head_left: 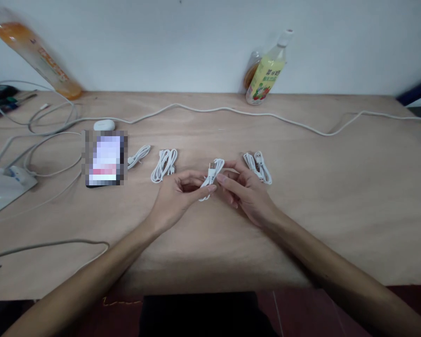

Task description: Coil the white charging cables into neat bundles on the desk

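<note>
Between my two hands, a little above the wooden table (319, 187), is a coiled white USB cable (214, 169) with its metal plug facing up. My left hand (177, 194) pinches the lower left part of the bundle between thumb and fingers. On the other side my right hand (247, 189) grips it, thumb in front and fingers behind. Just beyond my left hand lies a white cable bundle (164, 164). Another bundle (258, 167) rests beyond my right hand, its plugs visible. Farther left there is a smaller coiled cable (139, 156).
A phone (107, 159), blurred out, lies at left below a white earbud case (104, 125). A long white cord (228, 109) crosses the back. Loose cables surround a white power strip (7, 187). An orange drink bottle (38, 56) and a yellow-labelled bottle (268, 70) stand by the wall.
</note>
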Tool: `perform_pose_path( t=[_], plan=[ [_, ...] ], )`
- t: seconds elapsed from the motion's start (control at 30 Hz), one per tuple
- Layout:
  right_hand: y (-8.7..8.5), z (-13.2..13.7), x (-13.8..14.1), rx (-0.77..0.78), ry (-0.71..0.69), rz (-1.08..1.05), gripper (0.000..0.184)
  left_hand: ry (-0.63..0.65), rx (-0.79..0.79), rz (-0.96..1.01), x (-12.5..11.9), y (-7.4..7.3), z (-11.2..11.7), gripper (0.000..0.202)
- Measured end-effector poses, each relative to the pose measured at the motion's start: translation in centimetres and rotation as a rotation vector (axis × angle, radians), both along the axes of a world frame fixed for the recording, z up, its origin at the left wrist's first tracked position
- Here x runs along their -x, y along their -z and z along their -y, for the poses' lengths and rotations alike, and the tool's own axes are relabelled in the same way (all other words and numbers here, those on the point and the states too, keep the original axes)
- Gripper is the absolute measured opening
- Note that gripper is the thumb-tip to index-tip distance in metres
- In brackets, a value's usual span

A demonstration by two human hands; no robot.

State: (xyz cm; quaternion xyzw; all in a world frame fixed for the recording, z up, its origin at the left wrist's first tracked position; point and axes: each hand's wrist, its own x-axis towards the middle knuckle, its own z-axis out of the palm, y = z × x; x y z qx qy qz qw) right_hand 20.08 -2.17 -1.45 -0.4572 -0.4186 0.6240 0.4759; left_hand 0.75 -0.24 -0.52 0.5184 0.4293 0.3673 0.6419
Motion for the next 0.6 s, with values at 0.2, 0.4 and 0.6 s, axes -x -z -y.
perform_pose_path(
  t=[0.2,0.4,0.6],
  plan=[
    [-0.15,0.14,0.16,-0.035,-0.076,0.025,0.036,-0.017,0.066,0.007,-0.04,-0.24,0.07,0.058],
    [-0.35,-0.12,0.04,-0.071,-0.068,0.058,0.038,0.076,0.116,0.066,-0.14,-0.1,0.14,0.069],
    [-0.1,-0.21,-0.18,-0.148,0.1,0.126,0.035,0.131,0.167,0.126,-0.24,-0.39,0.39,0.064]
  ],
)
